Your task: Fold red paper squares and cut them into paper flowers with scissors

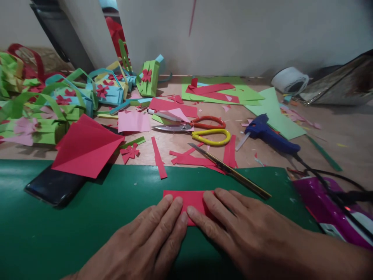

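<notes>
A small folded piece of red paper point(190, 199) lies flat on the green mat point(96, 217), straight in front of me. My left hand point(154, 229) rests on its left part with the fingers stretched out. On its right part lies my right hand point(233, 217), fingers also extended and pressing down. The two hands nearly meet over the paper's near edge and cover both its ends. Just beyond my right hand is a craft knife point(233, 173), its blade pointing away to the left. Scissors point(201, 128) with one red and one yellow handle lie farther back.
A blue glue gun point(271, 136) lies at right, its cord running toward a purple box point(332, 202). Red paper sheets point(87, 146) overlap a black phone point(58, 186) at left. Small paper bags point(148, 77) with flowers crowd the back left. Green sheets point(247, 93) lie behind.
</notes>
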A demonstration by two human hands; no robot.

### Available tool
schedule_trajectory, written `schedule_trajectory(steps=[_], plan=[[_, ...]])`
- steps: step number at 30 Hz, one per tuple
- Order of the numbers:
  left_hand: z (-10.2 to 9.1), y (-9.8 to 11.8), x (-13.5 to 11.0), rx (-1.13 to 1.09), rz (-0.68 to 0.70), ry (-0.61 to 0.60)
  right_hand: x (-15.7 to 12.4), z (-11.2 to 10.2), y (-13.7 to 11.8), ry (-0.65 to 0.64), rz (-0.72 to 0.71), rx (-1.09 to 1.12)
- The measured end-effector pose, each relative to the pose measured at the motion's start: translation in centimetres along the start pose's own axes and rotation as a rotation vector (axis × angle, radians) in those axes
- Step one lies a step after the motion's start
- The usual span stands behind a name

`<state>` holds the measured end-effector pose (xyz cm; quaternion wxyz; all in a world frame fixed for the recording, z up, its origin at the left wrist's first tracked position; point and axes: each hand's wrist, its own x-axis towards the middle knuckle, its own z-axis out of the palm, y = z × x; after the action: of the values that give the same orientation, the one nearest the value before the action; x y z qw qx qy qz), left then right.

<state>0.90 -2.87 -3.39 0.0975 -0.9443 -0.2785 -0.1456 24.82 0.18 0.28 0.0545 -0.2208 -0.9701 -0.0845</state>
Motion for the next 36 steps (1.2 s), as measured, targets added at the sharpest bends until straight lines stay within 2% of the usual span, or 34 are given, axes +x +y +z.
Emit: schedule_trajectory(steps=[7,12,19,22,28,32,36], plan=[[0.0,0.2,-0.3,0.062,0.056,-0.002,-0.5,0.5,-0.8,0.004,0.021,-0.050],[0.2,0.5,-0.2,0.042,0.004,0.021,-1.3,0.6,-0.8,0.043,0.048,-0.098],[0.6,0.5,0.2,0.026,-0.005,0.017,-3.8,0.0,-0.2,-0.026,0.063,-0.125],[0.6,1.0,1.0,0.021,-0.020,-0.030,-3.8,0.0,-0.2,0.002,0.056,-0.073],[0.4,2.0,2.4,0.054,-0.137,-0.168,-2.9,0.5,-1.2,0.123,0.125,0.008],[-0.3,1.5,1.8,-0.020,-0.092,-0.169,-2.7,0.4,-1.2,0.112,0.105,0.037],[-1.6,0.5,0.5,-0.089,-0.114,-0.203,-2.8,0.1,-0.9,0.107,0.109,0.067]])
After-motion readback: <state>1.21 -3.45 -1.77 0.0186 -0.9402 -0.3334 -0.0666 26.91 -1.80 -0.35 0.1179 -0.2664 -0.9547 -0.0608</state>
